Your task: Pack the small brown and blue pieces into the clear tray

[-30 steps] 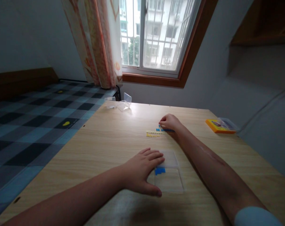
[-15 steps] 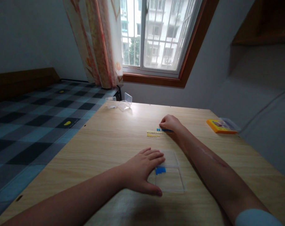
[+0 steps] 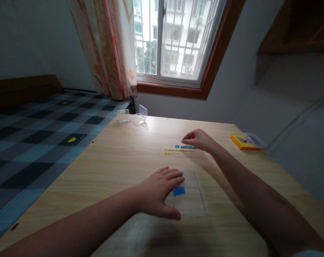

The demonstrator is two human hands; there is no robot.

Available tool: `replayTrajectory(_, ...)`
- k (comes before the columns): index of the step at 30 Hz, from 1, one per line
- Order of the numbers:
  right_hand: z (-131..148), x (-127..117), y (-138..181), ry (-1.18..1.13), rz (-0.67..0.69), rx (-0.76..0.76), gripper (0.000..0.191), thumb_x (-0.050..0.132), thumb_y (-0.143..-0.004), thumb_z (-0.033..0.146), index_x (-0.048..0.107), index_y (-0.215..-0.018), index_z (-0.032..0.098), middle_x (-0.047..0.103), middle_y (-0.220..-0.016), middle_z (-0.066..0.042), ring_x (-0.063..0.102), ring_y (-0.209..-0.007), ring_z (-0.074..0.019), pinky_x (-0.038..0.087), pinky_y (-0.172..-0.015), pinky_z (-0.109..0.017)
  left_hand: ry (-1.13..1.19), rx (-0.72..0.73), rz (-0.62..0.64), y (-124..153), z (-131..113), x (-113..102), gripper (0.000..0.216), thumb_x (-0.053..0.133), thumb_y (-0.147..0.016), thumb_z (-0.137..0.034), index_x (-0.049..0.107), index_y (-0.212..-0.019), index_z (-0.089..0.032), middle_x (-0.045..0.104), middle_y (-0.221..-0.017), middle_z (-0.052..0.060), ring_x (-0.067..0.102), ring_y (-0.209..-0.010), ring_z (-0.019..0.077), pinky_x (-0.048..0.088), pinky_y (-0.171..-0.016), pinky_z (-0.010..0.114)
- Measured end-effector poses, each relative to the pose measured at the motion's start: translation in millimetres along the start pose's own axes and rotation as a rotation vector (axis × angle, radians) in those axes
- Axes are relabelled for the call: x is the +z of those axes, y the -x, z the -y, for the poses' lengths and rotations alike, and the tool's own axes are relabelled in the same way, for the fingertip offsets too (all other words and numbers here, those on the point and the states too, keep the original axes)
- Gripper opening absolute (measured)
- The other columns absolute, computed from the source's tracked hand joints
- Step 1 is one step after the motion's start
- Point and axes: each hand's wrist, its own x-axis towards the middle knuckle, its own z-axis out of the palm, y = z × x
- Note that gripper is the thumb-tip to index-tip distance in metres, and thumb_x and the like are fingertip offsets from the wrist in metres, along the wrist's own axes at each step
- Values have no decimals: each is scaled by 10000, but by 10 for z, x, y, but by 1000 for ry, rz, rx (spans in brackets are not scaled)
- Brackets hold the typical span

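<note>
An open clear plastic case point(image 3: 202, 200) lies flat on the table, its two halves side by side. Small blue pieces point(image 3: 179, 191) fit together in the near half's far left corner. My left hand point(image 3: 160, 194) rests over the case's left edge, fingers spread and holding nothing. Farther off, my right hand point(image 3: 198, 139) is raised slightly, thumb and finger pinched on a tiny piece point(image 3: 181, 141) that looks blue. Below it are rows of little blue pieces point(image 3: 187, 146), yellow pieces point(image 3: 172, 151) and brownish pieces point(image 3: 188, 151).
Two clear plastic containers point(image 3: 139, 119) stand open at the table's far left corner. A yellow-orange box point(image 3: 246, 141) with a clear part lies near the right edge. A bed with a checked cover point(image 3: 38, 157) adjoins the wooden table point(image 3: 105, 160) on the left.
My right hand has lifted slightly off the blue row and shifted right, with a tiny piece now visible at its fingertips. My left hand stays on the case. The view has shifted slightly.
</note>
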Motion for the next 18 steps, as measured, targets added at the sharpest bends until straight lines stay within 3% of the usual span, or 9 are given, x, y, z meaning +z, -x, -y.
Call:
replayTrajectory(4,51,-196,474,-238,98,-44,255,722,-877,384,833,-968,173,788,-837,-53,635,-680,-143,462,-608,-249,-12,1,11,-11,-5,-27,1000,704,-766,-774,469,-1552,-203,466,-1603,177,423,-1485,409,223,-1263,607)
replayTrajectory(8,80,-195,915,-414,183,-112,196,749,-839,362,817,-874,182,752,-757,-25,607,-671,-140,450,-628,-262,-30,9,11,-24,-3,-37,987,699,-769,-777,480,-1541,-202,483,-1589,184,431,-1477,417,239,-1254,618)
replayTrajectory(13,59,98,1389,-134,102,-281,96,724,-868,245,808,-838,209,718,-761,-11,606,-715,-150,432,-667,-277,-46,10,16,-25,7,-13,1004,681,-781,-781,479,-1540,-156,469,-1591,211,425,-1482,419,235,-1253,622)
replayTrajectory(18,28,397,1593,54,104,-291,125,712,-852,148,808,-847,228,738,-862,-34,646,-856,-194,442,-775,-311,-41,22,10,-25,6,-1,992,660,-791,-797,485,-1531,-160,481,-1585,206,430,-1481,409,246,-1250,613)
